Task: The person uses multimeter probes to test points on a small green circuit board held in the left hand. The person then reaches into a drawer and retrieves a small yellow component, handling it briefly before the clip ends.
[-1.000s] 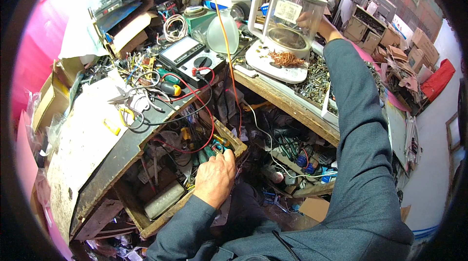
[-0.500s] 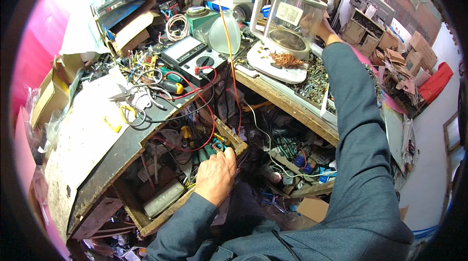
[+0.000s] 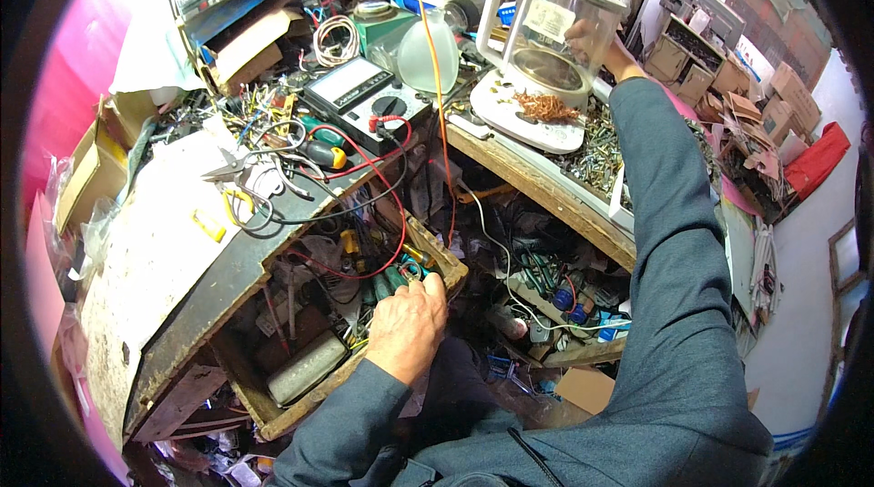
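My left hand is closed over the front edge of an open wooden drawer, its fingertips hidden. Inside the drawer lie green- and yellow-handled tools and a grey metal cylinder. My right arm stretches far forward, and my right hand is behind a clear jug with a white handle and lid. Its fingers show only dimly through the jug wall; whether they grip anything is unclear. The jug stands on a white scale-like base, beside a clump of copper wire.
An analog multimeter with red and black leads sits on the left bench, near pliers and a screwdriver. Loose screws fill a tray on the right bench. An orange cord hangs down in front.
The view has shifted slightly, moving the scene a little to the right. More of my right hand shows through the jug. My left hand stays on the drawer edge.
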`<state>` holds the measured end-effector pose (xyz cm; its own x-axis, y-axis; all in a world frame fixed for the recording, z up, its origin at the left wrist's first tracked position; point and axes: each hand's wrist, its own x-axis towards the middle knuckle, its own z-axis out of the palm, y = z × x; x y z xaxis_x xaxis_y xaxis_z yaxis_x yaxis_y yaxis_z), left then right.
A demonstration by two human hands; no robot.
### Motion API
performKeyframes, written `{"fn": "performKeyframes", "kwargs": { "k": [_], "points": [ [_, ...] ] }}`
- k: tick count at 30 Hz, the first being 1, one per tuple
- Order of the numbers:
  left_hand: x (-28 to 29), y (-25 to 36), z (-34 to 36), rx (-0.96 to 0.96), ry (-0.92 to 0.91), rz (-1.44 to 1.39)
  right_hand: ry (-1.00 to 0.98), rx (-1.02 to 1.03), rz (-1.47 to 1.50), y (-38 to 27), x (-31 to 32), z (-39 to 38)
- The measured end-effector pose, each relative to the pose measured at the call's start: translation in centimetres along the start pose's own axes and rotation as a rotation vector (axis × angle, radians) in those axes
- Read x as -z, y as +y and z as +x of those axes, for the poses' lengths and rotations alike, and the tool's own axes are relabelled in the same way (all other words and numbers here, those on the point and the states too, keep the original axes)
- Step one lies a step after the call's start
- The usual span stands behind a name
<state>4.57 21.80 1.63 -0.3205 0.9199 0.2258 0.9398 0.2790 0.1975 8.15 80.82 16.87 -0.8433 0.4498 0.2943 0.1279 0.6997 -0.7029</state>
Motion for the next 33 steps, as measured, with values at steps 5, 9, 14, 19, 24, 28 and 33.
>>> {"fn": "performKeyframes", "kwargs": {
  "k": [5, 9, 14, 19, 24, 28, 33],
  "points": [
    [-0.2, -0.2, -0.2, 0.014, -0.017, 0.019, -0.054, 0.028, -0.081, -1.7, -1.4, -0.6],
    [0.0, 0.0, 0.0, 0.008, -0.014, 0.026, -0.109, 0.09, -0.211, -2.0, -0.2, -1.1],
    [-0.1, 0.0, -0.1, 0.012, -0.016, 0.032, -0.002, 0.116, -0.463, -2.6, -1.0, -1.1],
    [-0.1, -0.1, -0.1, 0.007, -0.008, 0.034, 0.073, 0.101, -0.453, -2.4, -1.2, -0.3],
    [-0.2, 0.1, 0.0, 0.017, -0.022, 0.033, 0.17, 0.243, -0.452, -0.9, -0.9, -0.1],
    [-0.2, 0.0, -0.1, 0.016, -0.024, 0.013, 0.159, 0.208, -0.463, -0.8, -1.0, 0.4],
    [-0.1, 0.0, 0.0, 0.013, -0.033, 0.016, 0.206, 0.173, -0.416, 0.0, -0.7, 0.8]
  ]
}}
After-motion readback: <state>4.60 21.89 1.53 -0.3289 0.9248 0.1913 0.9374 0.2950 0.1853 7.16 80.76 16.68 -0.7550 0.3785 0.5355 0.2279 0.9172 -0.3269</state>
